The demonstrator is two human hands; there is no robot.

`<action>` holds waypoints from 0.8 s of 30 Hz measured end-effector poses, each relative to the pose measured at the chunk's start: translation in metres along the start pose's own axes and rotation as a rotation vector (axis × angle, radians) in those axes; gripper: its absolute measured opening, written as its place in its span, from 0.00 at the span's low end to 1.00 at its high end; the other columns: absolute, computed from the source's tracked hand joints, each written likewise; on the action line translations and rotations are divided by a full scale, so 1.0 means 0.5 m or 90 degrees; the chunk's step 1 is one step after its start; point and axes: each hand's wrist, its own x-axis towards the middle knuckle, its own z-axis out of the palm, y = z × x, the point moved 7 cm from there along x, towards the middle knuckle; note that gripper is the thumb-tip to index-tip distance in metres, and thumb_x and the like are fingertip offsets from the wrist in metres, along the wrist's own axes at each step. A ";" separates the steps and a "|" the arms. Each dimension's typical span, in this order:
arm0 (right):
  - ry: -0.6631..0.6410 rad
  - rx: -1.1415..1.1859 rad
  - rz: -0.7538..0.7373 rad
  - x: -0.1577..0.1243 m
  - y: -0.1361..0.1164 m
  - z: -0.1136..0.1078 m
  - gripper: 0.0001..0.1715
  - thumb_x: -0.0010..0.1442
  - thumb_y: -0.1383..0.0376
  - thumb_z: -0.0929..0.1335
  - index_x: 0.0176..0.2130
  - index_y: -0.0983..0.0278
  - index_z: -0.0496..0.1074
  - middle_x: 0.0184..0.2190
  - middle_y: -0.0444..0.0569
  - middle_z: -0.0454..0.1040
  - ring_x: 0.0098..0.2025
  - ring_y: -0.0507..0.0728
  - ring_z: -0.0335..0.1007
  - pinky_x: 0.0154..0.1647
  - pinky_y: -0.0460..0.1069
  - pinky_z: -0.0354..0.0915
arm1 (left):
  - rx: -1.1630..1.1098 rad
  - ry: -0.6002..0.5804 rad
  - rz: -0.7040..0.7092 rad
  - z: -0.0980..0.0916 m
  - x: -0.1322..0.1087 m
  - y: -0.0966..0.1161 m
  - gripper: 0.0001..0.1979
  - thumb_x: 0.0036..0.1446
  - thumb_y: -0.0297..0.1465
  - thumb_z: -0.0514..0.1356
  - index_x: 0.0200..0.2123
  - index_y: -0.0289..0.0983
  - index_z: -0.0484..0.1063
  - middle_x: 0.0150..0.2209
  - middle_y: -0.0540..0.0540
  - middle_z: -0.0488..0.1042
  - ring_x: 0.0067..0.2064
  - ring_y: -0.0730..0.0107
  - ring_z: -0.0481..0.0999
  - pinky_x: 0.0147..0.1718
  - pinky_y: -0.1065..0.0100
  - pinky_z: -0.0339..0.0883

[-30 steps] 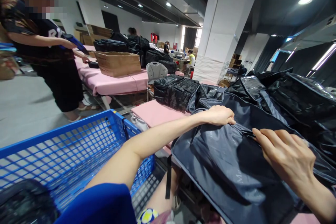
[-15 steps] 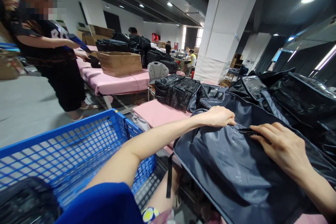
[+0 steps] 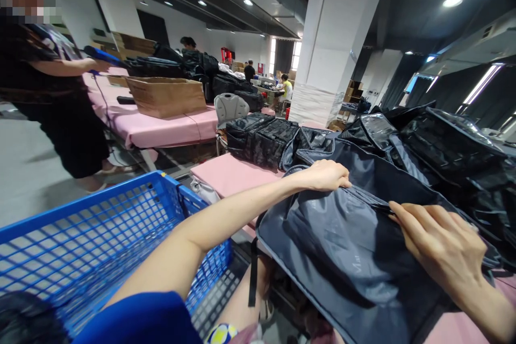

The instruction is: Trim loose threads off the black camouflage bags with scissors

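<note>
A dark bag (image 3: pixel 342 247) lies spread open, its blue-grey lining facing up with faint printed letters. My left hand (image 3: pixel 328 174) is closed on the lining along a seam near the bag's middle. To its right, my right hand (image 3: pixel 439 236) pinches a dark edge of the same seam between thumb and forefinger, the other fingers bent. Between the two hands the seam runs taut, with a narrow black strip along it. A black strap (image 3: pixel 253 274) hangs from the bag's near left side.
A blue plastic basket (image 3: pixel 121 199) stands at left with a dark item inside. Camouflage bags (image 3: pixel 262 140) and more black bags (image 3: pixel 447 145) crowd the pink table (image 3: pixel 229 172). A cardboard box (image 3: pixel 167 97) sits on another pink table. A person (image 3: pixel 52 75) there holds a blue device.
My right hand has moved slightly right along the seam, away from the left hand, which keeps its grip. The view has turned a little right. The person's blue device has swung up.
</note>
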 end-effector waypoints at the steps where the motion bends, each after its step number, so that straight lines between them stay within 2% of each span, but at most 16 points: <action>1: -0.005 -0.013 -0.012 -0.002 -0.004 -0.001 0.14 0.59 0.70 0.67 0.46 0.64 0.71 0.35 0.45 0.77 0.32 0.53 0.66 0.32 0.49 0.55 | 0.000 0.001 -0.001 0.000 0.000 0.000 0.15 0.60 0.39 0.51 0.38 0.39 0.74 0.40 0.45 0.77 0.44 0.61 0.75 0.40 0.67 0.65; 7: -0.004 -0.042 -0.086 0.003 -0.022 -0.012 0.20 0.57 0.77 0.64 0.50 0.68 0.68 0.36 0.49 0.76 0.33 0.55 0.65 0.33 0.50 0.56 | 0.002 -0.012 -0.008 -0.004 -0.007 0.006 0.15 0.61 0.37 0.50 0.39 0.39 0.74 0.42 0.45 0.77 0.45 0.62 0.75 0.40 0.69 0.64; 14: -0.004 -0.068 -0.130 0.009 -0.030 -0.015 0.18 0.56 0.79 0.64 0.47 0.70 0.69 0.35 0.49 0.76 0.32 0.54 0.64 0.32 0.50 0.56 | 0.009 -0.012 -0.009 -0.007 -0.011 0.011 0.14 0.61 0.37 0.51 0.39 0.39 0.74 0.41 0.44 0.77 0.44 0.61 0.75 0.40 0.68 0.64; 17: 0.005 -0.029 -0.138 0.006 -0.027 -0.013 0.18 0.58 0.78 0.63 0.46 0.66 0.70 0.34 0.47 0.76 0.31 0.52 0.64 0.30 0.49 0.55 | 0.012 -0.006 -0.007 -0.004 -0.012 0.010 0.15 0.61 0.37 0.50 0.39 0.38 0.74 0.42 0.44 0.77 0.44 0.60 0.75 0.40 0.67 0.64; 19: 0.002 0.056 -0.073 0.003 -0.008 -0.005 0.16 0.59 0.75 0.64 0.46 0.62 0.70 0.35 0.44 0.76 0.31 0.51 0.66 0.30 0.48 0.56 | 0.011 0.000 -0.002 -0.003 -0.013 0.009 0.14 0.61 0.37 0.50 0.38 0.38 0.74 0.42 0.44 0.77 0.44 0.59 0.75 0.40 0.66 0.64; 22: -0.020 0.289 0.109 -0.004 0.039 0.019 0.10 0.60 0.66 0.66 0.43 0.59 0.71 0.34 0.44 0.75 0.32 0.51 0.67 0.31 0.46 0.61 | 0.003 0.005 0.010 -0.002 -0.016 0.010 0.14 0.60 0.36 0.51 0.38 0.38 0.74 0.42 0.45 0.77 0.44 0.60 0.75 0.40 0.67 0.64; 24: -0.030 0.409 0.186 -0.009 0.055 0.034 0.09 0.60 0.63 0.67 0.43 0.59 0.71 0.33 0.44 0.74 0.32 0.51 0.68 0.32 0.46 0.63 | 0.001 0.006 0.008 -0.002 -0.017 0.010 0.14 0.61 0.37 0.50 0.38 0.38 0.74 0.43 0.45 0.77 0.44 0.61 0.75 0.40 0.67 0.64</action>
